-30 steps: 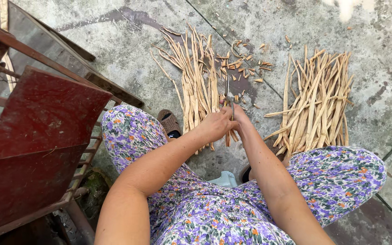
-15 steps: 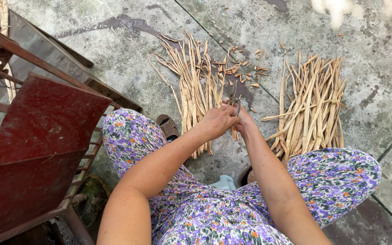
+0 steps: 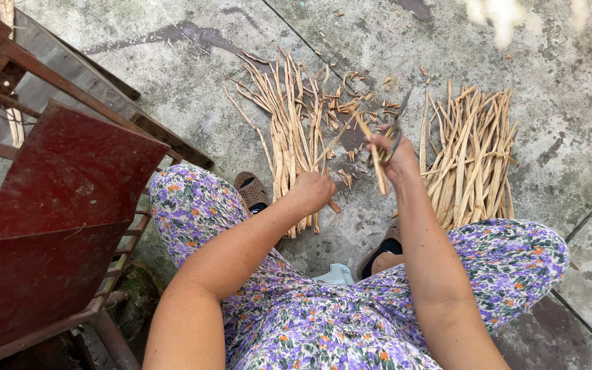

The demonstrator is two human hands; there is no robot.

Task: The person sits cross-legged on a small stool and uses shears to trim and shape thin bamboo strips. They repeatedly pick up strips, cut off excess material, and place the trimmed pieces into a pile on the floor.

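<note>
Dried pale stalks (image 3: 289,130) heaped beside rusty red frame (image 3: 56,205).

Left hand (image 3: 314,192) closed in a fist, forearm extended forward. Right hand (image 3: 393,152) raised, fingers curled in a closed grip.

I see pale tan strips (image 3: 296,130) on grey concrete (image 3: 173,82). My trousers (image 3: 515,260) show purple, white and orange flowers; the frame (image 3: 56,205) at left is rust-red.
</note>
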